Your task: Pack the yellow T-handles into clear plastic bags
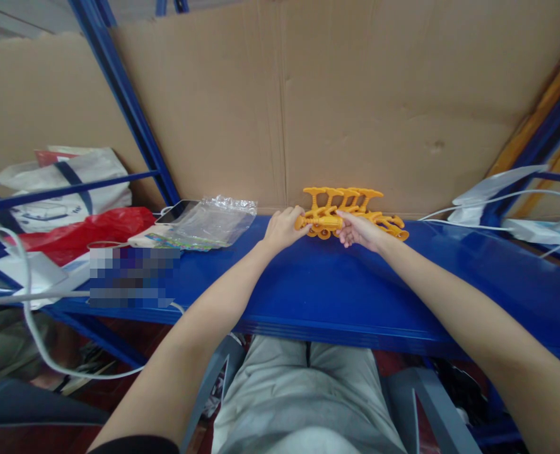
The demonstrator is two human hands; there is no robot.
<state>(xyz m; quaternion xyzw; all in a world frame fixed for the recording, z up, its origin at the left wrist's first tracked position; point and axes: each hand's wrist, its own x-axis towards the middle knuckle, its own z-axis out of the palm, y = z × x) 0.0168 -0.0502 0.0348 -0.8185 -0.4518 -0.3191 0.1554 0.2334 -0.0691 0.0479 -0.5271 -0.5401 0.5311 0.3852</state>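
Between my hands is a yellow-orange plastic piece (pixel 326 222) with a ribbed, handle-like body and a rounded left end. My left hand (pixel 284 227) grips its left end between thumb and fingers. The fingers of my right hand (pixel 357 231) are closed around its right end. Right behind it, against the cardboard, stand several yellow plastic parts (pixel 344 194) with T-shaped tops, in an overlapping row. More of them lie to the right, with round ends (pixel 402 234). My hands and the held piece partly hide the row.
The blue shelf top (pixel 308 290) runs before a cardboard wall (pixel 355 94). At left lie a clear plastic bag (pixel 214 221), a phone (pixel 178 211), a red bag (pixel 91 233) and a tote bag (pixel 62 189). White cables (pixel 488 225) and white packaging (pixel 473 202) are at right.
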